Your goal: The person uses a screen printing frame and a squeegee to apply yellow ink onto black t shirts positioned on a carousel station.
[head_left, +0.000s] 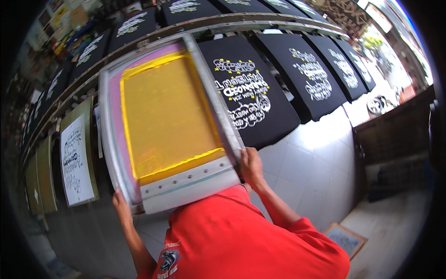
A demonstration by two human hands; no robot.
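Before me I hold a large screen-printing frame [169,116], its mesh edged in bright yellow within a grey metal border. A pale strip with several bolts runs along its near end. My left hand [121,203] is closed on the near left corner, and my right hand [251,166] grips the right side near the near corner. Just right of the frame lies a black shirt [274,118] with white lettering and small yellow stars. The frame hides part of that shirt and whatever lies beneath it.
Further right, more black printed shirts [304,69] lie in a row on boards, with another row behind a long rail [265,23]. To the left, a white printed sheet [75,160] rests on a board. A small framed panel [344,239] sits low at the right.
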